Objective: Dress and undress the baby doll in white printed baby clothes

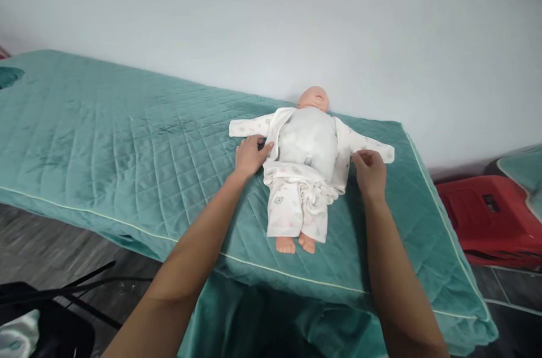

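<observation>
A baby doll (314, 99) lies on its back on the green quilted cover, head toward the wall and bare feet toward me. It wears a white printed baby jacket (344, 149), spread open at the front with both sleeves stretched out sideways. Beneath it shows a plain white torso (308, 138). Matching printed trousers (285, 205) sit bunched at the waist. My left hand (250, 156) has thumb and fingers closed at the jacket's edge below one sleeve. On the other side, my right hand (371, 173) pinches the jacket under the other sleeve.
The green quilted cover (105, 138) drapes over a long bed against a white wall (212, 19). A red plastic stool (486, 217) stands on the floor at the right. Lower left, a black object with thin black bars (84, 290) is beside the bed.
</observation>
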`<action>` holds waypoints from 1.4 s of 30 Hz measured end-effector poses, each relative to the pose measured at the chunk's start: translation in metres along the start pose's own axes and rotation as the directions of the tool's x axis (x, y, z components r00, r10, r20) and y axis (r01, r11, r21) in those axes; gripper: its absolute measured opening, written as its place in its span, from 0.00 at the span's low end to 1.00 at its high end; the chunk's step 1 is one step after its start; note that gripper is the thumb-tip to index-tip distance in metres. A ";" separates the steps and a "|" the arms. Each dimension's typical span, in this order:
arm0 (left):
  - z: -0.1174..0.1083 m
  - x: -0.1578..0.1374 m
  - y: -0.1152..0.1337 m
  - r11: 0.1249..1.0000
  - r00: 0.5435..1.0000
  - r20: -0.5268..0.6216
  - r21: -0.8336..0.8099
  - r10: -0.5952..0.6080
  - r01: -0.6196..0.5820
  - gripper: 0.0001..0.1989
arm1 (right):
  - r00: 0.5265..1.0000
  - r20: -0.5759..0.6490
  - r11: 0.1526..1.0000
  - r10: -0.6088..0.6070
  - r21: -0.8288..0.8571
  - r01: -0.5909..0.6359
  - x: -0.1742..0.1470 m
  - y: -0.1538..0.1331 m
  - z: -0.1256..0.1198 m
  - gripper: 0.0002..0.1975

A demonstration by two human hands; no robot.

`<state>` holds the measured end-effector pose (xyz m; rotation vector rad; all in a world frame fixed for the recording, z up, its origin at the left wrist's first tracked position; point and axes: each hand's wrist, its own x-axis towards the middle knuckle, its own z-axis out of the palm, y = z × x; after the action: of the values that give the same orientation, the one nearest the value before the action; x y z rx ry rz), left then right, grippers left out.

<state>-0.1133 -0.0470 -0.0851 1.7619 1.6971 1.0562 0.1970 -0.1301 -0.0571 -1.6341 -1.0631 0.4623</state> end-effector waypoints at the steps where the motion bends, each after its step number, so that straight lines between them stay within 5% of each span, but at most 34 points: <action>1: 0.000 0.006 0.002 1.000 0.998 0.060 -0.010 -0.013 0.014 0.18 | 1.000 -0.022 0.991 0.013 -0.130 -0.016 0.004 0.006 -0.001 0.17; 6: -0.008 0.014 0.007 0.937 0.952 0.304 -0.339 0.022 0.086 0.14 | 0.995 0.084 0.913 0.048 -0.408 -0.009 0.002 0.019 0.007 0.23; 11: -0.024 0.009 0.003 0.702 0.969 0.181 -0.669 -0.166 0.245 0.17 | 0.998 0.050 0.949 0.028 -0.315 -0.011 0.003 0.020 0.003 0.22; 14: -0.031 0.008 -0.002 0.637 0.956 0.147 -0.718 -0.253 0.279 0.20 | 0.999 -0.006 0.971 0.035 -0.238 -0.036 0.007 0.021 -0.005 0.21; 18: -0.040 0.008 -0.011 0.787 0.957 0.089 -0.550 -0.275 0.278 0.18 | 0.995 -0.080 0.981 0.050 -0.182 -0.064 0.013 0.020 -0.016 0.18; 21: -0.045 0.008 -0.014 0.941 0.967 -0.046 -0.244 -0.251 0.233 0.12 | 0.993 -0.103 0.968 0.062 -0.235 -0.085 0.026 0.021 -0.030 0.16; 26: -0.040 0.001 -0.013 0.959 0.985 -0.137 0.246 -0.109 0.141 0.10 | 0.989 -0.114 0.863 -0.090 -0.505 0.020 0.040 0.025 -0.048 0.10; 28: -0.034 -0.003 -0.009 0.956 0.978 -0.204 0.294 0.054 0.008 0.11 | 0.976 -0.108 0.877 -0.191 -0.464 0.120 0.030 0.018 -0.041 0.09; 31: -0.025 -0.014 0.005 0.958 0.934 -0.221 0.117 0.282 -0.262 0.05 | 0.963 0.053 0.942 -0.264 -0.198 0.270 0.000 -0.004 -0.017 0.08; 36: -0.018 -0.032 0.032 0.850 0.877 0.150 -0.363 0.457 -0.381 0.06 | 0.733 0.405 0.814 -0.546 0.053 0.578 -0.042 -0.038 0.016 0.07; 42: -0.038 -0.032 0.037 0.821 0.701 0.479 -0.499 0.528 -0.277 0.07 | 0.564 0.583 0.772 -0.584 0.186 0.607 -0.042 -0.042 0.008 0.07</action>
<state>-0.1185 -0.0895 -0.0401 1.9574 0.6498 0.7920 0.1519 -0.1590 -0.0309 -1.0288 -2.0487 0.5204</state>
